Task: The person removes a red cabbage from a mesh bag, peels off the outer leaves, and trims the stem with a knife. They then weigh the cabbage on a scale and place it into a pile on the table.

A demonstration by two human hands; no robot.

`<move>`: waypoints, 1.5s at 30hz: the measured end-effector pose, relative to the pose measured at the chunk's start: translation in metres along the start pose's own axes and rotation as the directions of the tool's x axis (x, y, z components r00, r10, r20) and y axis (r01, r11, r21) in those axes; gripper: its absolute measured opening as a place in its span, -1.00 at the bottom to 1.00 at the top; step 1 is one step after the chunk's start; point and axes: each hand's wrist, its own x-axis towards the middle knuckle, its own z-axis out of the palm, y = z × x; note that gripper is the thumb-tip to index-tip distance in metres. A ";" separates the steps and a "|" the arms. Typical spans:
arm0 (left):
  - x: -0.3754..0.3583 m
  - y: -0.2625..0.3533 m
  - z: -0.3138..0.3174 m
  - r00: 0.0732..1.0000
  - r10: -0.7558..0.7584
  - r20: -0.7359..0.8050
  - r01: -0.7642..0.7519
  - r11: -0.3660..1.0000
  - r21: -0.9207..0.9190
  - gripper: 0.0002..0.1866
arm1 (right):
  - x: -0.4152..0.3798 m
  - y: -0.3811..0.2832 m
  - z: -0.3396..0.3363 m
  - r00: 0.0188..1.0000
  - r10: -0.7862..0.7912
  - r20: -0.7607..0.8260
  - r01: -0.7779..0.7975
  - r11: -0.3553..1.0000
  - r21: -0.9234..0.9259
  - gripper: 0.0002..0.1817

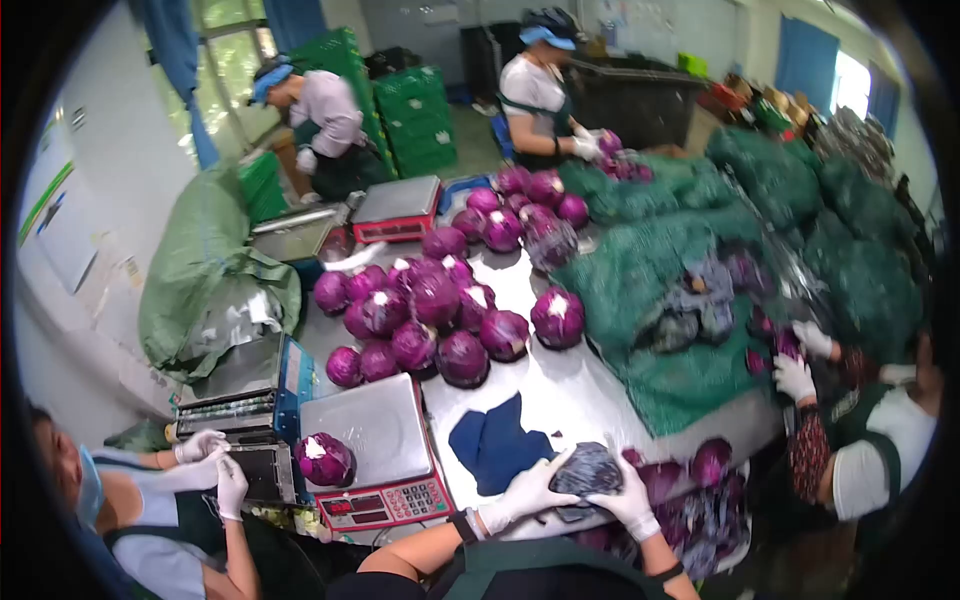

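Both my hands, in white gloves, hold one dark, dull purple cabbage [588,470] near the table's front edge. My left hand [525,492] grips its left side, and my right hand [630,500] is on its right side. Just left of the cabbage lies a dark blue cloth [500,442] on the metal table [570,388]. A red scale [365,440] stands further left, with a single purple cabbage [325,460] on its plate. Below and right of my right hand is a crate [738,556] of purple cabbages and loose leaves.
Many purple cabbages [435,298] are heaped mid-table. Green mesh sacks [640,300] cover the right side. A second scale [396,204] stands at the back. Gloved co-workers are at left [170,520], right [880,440] and behind the table [535,95], [330,115].
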 end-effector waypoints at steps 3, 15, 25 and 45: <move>-0.011 0.007 -0.011 0.999 0.030 0.027 -0.035 0.982 0.186 0.02 | -0.017 -0.046 0.019 0.982 -0.163 -0.099 0.097 0.876 -0.472 -0.24; 0.058 0.006 0.017 0.953 0.302 -0.002 -0.301 0.951 -0.069 -0.25 | -0.022 -0.051 0.005 0.990 -0.042 -0.135 -0.039 0.835 -0.549 -0.19; 0.067 0.006 0.024 0.923 0.378 -0.076 -0.373 0.925 0.069 -0.29 | 0.015 0.042 -0.041 0.839 -0.004 -0.545 -0.245 0.890 -0.384 -0.67; -0.008 0.024 0.027 0.985 -0.085 -0.148 0.113 0.974 0.194 0.04 | -0.064 -0.019 0.021 0.999 0.012 0.031 0.016 0.635 -0.773 -0.87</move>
